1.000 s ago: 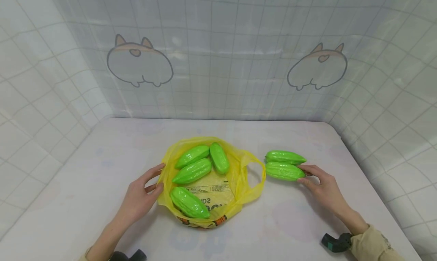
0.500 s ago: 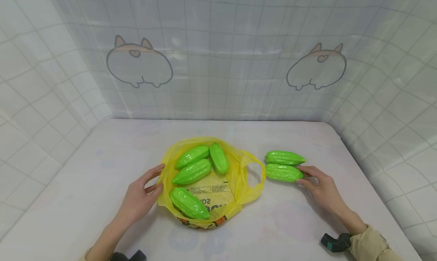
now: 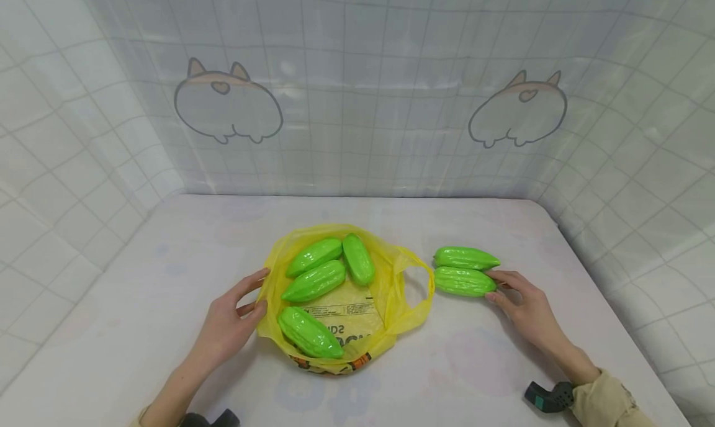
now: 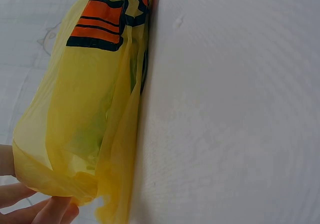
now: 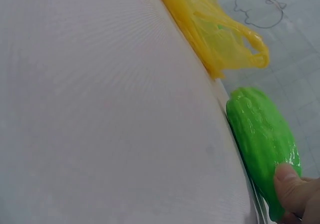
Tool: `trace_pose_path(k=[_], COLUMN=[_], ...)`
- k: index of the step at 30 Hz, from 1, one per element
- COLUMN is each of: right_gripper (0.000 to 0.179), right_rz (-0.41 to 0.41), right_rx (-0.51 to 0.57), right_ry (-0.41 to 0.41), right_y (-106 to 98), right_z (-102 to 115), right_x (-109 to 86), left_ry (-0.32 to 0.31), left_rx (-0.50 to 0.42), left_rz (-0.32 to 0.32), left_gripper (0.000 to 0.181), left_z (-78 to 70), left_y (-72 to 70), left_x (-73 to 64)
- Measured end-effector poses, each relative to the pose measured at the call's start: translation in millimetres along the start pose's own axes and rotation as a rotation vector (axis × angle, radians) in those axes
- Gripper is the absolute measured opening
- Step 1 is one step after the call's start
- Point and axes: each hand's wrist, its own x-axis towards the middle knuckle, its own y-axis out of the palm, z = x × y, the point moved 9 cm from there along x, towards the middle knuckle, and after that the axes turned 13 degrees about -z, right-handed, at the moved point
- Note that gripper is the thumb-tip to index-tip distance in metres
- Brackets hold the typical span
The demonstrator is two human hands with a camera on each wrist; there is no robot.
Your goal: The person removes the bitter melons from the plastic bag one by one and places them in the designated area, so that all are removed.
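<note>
A yellow plastic bag [image 3: 385,315] lies open on the table, its mouth spread wide. Inside it are several bright green bitter melons [image 3: 313,280], shiny and ridged. At the bag's left rim my left hand [image 3: 231,321] holds the edge between thumb and fingers; the left wrist view shows its fingers [image 4: 52,210] at the thin rim. To the right of the bag, two more bitter melons lie side by side. My right hand [image 3: 527,306] pinches the right end of the nearer bitter melon [image 3: 463,282], thumb on the near side. The farther bitter melon [image 3: 466,257] lies right behind it.
A loop handle [image 3: 429,284] of the bag reaches right, up to the nearer melon's tip. The pale table [image 3: 447,377] is bounded by white grid-patterned curtains [image 3: 357,154] at the back and sides. Dark wrist devices [image 3: 550,397] sit at both wrists.
The right hand and the nearer bitter melon have shifted very slightly left. The left hand and the bag stay where they were.
</note>
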Motion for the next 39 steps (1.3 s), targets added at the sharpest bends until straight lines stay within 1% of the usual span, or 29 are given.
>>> trace_pose_path(k=[13, 19, 26, 34, 39], right_gripper=[0.043, 0.042, 0.041, 0.039, 0.039], right_rz=[-0.035, -0.037, -0.032, -0.025, -0.038], right_rx=[-0.024, -0.019, -0.007, -0.020, -0.009], right_ry=[-0.003, 0.015, 0.038, 0.081, 0.076], right_y=[-2.5, -3.6, -3.5, -4.4, -6.7], right_z=[-1.0, -2.2, -3.8, -6.1, -3.5], right_x=[0.6, 0.4, -0.1, -0.4, 0.9], left_ry=[-0.007, 0.000, -0.011, -0.010, -0.014], left_rx=[0.007, 0.002, -0.002, -0.005, -0.007], left_rz=[0.005, 0.002, 0.002, 0.004, 0.008], left_gripper=[0.053, 0.052, 0.052, 0.053, 0.053], left_z=[3.5, 1.7, 1.1, 1.1, -0.1], left_y=[1.7, 1.3, 0.5, 0.0, -0.3], left_x=[-0.1, 0.3, 0.5, 0.2, 0.3])
